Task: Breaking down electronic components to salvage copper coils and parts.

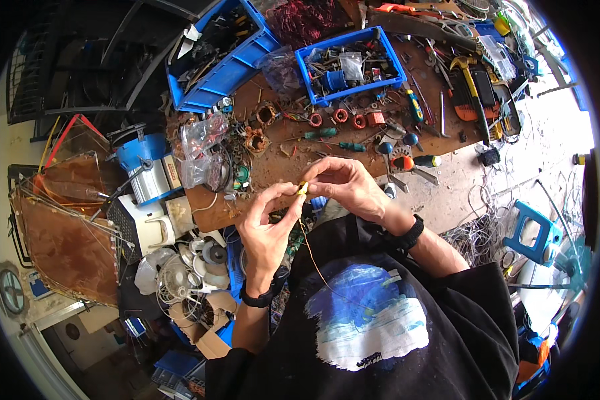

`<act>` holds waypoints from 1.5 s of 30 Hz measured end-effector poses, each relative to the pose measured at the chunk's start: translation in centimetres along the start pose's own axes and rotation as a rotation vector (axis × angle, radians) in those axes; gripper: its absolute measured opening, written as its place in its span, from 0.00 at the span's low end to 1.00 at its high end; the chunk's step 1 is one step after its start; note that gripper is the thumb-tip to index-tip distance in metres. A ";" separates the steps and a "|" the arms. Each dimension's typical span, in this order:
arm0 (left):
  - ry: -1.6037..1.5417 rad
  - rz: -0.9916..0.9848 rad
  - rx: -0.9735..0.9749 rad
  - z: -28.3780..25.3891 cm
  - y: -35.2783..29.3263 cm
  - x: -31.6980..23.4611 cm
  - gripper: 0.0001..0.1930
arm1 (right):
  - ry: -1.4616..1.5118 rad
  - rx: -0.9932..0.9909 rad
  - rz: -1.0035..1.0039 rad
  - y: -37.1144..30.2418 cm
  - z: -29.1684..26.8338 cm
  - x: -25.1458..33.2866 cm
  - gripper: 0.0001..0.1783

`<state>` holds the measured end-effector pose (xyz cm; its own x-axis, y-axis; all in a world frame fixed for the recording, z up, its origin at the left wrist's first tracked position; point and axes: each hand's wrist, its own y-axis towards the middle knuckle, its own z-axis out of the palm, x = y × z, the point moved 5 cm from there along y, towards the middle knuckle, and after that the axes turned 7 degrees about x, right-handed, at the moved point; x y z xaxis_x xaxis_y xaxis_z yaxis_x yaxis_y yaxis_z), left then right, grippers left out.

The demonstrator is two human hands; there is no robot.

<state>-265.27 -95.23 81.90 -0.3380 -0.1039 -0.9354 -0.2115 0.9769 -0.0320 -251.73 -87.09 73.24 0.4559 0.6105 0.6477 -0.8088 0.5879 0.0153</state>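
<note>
Above the near edge of a cluttered brown workbench [273, 163], my two hands meet fingertip to fingertip. My left hand [265, 230] pinches a small yellow piece [303, 189] between thumb and forefinger. From the other side, my right hand [353, 190] is closed on the same piece with its thumb and fingers. The piece is too small to name, and fingertips partly cover it. A thin copper-coloured wire [308, 245] hangs from it down over my black shirt. Just beyond my hands lie a green-handled screwdriver [351, 146] and several red ring-shaped coils [341, 116].
A blue crate [311, 95] of small parts stands at the back of the bench, a larger blue bin [228, 83] to its left. A hammer [469, 77] lies far right. Below left are metal fan parts [175, 277] and a cardboard box [212, 343]; a blue stool [535, 230] stands right.
</note>
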 end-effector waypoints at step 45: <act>0.160 0.128 0.015 -0.6 0.5 1.0 0.17 | 0.054 -0.043 0.032 0.3 -0.5 -0.6 0.10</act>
<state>-266.20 -94.99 81.18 -0.5024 -0.0062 -0.8646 -0.1442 0.9866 0.0768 -252.07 -87.00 72.50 0.4501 0.6563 0.6055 -0.8073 0.5889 -0.0382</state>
